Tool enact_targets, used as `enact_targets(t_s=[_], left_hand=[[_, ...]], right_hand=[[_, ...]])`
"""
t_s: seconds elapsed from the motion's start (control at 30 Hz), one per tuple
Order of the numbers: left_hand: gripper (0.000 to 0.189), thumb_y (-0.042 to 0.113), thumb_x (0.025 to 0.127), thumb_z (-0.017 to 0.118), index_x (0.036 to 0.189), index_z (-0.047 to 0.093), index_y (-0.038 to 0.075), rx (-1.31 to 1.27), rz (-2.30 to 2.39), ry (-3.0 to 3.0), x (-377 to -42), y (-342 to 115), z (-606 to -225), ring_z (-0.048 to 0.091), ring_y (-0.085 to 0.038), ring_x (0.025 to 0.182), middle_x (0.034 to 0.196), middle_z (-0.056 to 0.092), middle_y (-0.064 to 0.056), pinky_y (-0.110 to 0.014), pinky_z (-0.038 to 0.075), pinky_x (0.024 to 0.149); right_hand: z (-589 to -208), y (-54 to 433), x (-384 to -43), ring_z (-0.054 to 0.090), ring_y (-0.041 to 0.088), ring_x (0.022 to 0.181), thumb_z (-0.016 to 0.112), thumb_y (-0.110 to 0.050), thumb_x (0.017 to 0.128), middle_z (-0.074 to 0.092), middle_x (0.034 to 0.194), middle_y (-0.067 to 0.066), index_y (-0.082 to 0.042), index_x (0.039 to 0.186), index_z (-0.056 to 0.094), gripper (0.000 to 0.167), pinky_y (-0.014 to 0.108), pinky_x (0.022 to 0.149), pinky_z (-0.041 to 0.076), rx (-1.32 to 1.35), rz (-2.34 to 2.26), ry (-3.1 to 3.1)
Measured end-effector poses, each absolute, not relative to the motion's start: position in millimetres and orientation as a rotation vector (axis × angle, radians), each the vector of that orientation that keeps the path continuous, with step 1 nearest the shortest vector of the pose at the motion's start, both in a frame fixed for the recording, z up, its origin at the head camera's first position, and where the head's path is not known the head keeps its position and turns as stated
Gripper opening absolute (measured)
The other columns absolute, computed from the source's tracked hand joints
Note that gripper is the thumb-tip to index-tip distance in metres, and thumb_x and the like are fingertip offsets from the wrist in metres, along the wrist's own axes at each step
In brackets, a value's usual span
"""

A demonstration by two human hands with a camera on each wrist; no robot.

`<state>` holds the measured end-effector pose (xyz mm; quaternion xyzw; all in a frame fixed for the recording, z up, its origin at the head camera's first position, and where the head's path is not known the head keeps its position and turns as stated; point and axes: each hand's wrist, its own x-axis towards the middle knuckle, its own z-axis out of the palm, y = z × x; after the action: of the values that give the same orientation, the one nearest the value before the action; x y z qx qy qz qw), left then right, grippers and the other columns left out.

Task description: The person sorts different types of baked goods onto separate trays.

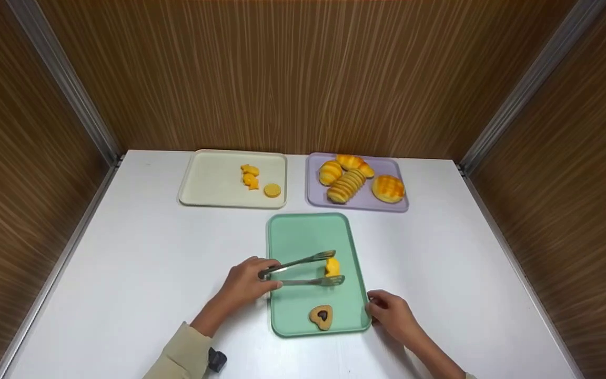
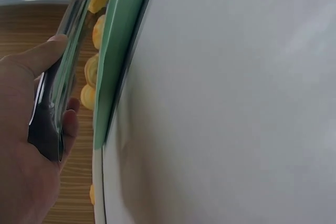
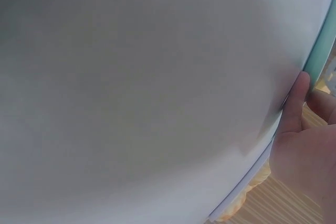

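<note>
My left hand [image 1: 250, 280] holds a pair of metal tongs [image 1: 303, 282] over the green tray [image 1: 308, 231]. In the left wrist view, thumb and fingers lie on either side of the tongs [image 2: 50, 98]. The tong arms are spread, with a small yellow piece [image 1: 332, 267] between their slotted tips; whether both tips touch it I cannot tell. A heart-shaped cookie [image 1: 321, 317] with a dark centre lies near the tray's front edge. At the tray's right edge, close to the front corner, my right hand [image 1: 395, 316] pinches the rim [image 3: 321, 51].
Behind on the left is a cream tray [image 1: 211, 181] with small yellow pieces [image 1: 250, 178] and a round yellow slice [image 1: 272, 190]. A purple tray [image 1: 358, 204] at the back right carries several breads [image 1: 347, 185]. Wood-grain panels [image 1: 292, 73] enclose the white table [image 1: 124, 252].
</note>
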<state>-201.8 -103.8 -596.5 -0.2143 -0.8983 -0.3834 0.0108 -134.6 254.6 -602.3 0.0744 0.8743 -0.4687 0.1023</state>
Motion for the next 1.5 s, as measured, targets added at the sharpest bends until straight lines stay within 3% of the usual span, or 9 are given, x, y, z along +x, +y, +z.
enact_targets(t_s=[0.17, 0.4, 0.77, 1.03, 1.5], left_hand=[[0.035, 0.034, 0.085, 0.081, 0.116, 0.073, 0.020, -0.548, -1.222, -2.784, -208.1, -116.2, -593.8, 0.054, -0.013, 0.085, 0.099, 0.069, -0.003, -0.036, 0.048, 0.075], [0.036, 0.029, 0.086, 0.081, 0.120, 0.072, 0.019, -0.333, -1.281, -2.741, -221.3, -137.6, -591.7, 0.060, -0.015, 0.092, 0.107, 0.071, 0.000, -0.040, 0.051, 0.082], [0.041, 0.029, 0.089, 0.078, 0.126, 0.068, 0.015, -0.063, -1.275, -2.719, -247.8, -175.3, -596.2, 0.061, -0.027, 0.099, 0.112, 0.068, -0.012, -0.046, 0.050, 0.085], [0.045, 0.030, 0.091, 0.074, 0.130, 0.065, 0.009, 0.051, -1.212, -2.675, -270.2, -193.7, -595.7, 0.061, -0.033, 0.110, 0.119, 0.067, -0.017, -0.052, 0.047, 0.094], [0.039, 0.027, 0.091, 0.075, 0.122, 0.068, 0.004, 0.213, -1.094, -2.604, -307.5, -212.9, -612.3, 0.064, -0.039, 0.104, 0.109, 0.071, -0.020, -0.054, 0.048, 0.084]], right_hand=[[-602.5, 255.7, -134.2, 0.067, 0.016, 0.075, 0.064, -0.001, 0.093, 0.066, 0.094, 0.009, 0.009, 0.125, 0.062, 0.034, 0.029, 0.065, 0.059, 0.199, -1.389, 2.574], [-603.3, 253.7, -135.3, 0.066, 0.016, 0.076, 0.064, -0.001, 0.092, 0.066, 0.093, 0.008, 0.006, 0.126, 0.064, 0.034, 0.029, 0.066, 0.059, 0.263, -1.357, 2.588], [-602.2, 257.4, -132.8, 0.067, 0.018, 0.073, 0.063, 0.000, 0.093, 0.066, 0.090, 0.010, 0.011, 0.122, 0.063, 0.031, 0.030, 0.063, 0.059, 0.141, -1.440, 2.562], [-602.4, 257.1, -134.6, 0.067, 0.016, 0.076, 0.063, -0.002, 0.094, 0.067, 0.094, 0.009, 0.009, 0.126, 0.061, 0.034, 0.029, 0.065, 0.059, 0.195, -1.392, 2.562], [-602.2, 255.8, -135.8, 0.067, 0.016, 0.077, 0.064, -0.001, 0.093, 0.067, 0.092, 0.008, 0.007, 0.124, 0.064, 0.032, 0.029, 0.065, 0.058, 0.209, -1.362, 2.591]])
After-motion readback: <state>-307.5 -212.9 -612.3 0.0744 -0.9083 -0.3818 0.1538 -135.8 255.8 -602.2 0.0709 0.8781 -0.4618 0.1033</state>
